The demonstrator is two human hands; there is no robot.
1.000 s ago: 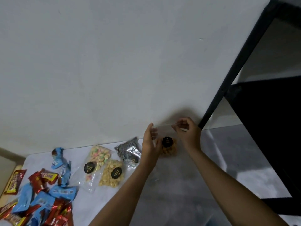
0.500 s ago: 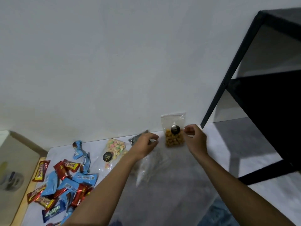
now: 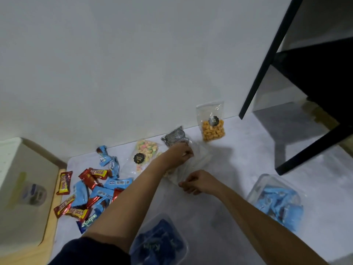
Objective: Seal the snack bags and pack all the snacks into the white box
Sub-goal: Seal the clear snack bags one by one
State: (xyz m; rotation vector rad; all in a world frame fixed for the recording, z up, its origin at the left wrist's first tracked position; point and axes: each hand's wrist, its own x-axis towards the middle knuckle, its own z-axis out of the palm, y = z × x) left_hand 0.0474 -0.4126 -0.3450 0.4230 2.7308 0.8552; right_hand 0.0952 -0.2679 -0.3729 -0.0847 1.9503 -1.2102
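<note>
My left hand grips the far end of a clear snack bag lying on the grey table. My right hand pinches the near edge of the same bag with curled fingers. My left forearm hides most of what is in the bag. A clear bag of orange snacks with a black sticker stands leaning against the wall, apart from both hands. A bag of pastel snacks and a black patterned bag lie just left of my left hand. The white box stands at the far left.
A heap of red and blue candy wrappers lies at the left. Two clear tubs hold blue packs, one at the right and one near me. A black shelf frame stands at the right against the white wall.
My right hand let go of the orange snack bag, which now leans on the wall, and came down to the clear bag that my left hand picked up. The view tilted downward.
</note>
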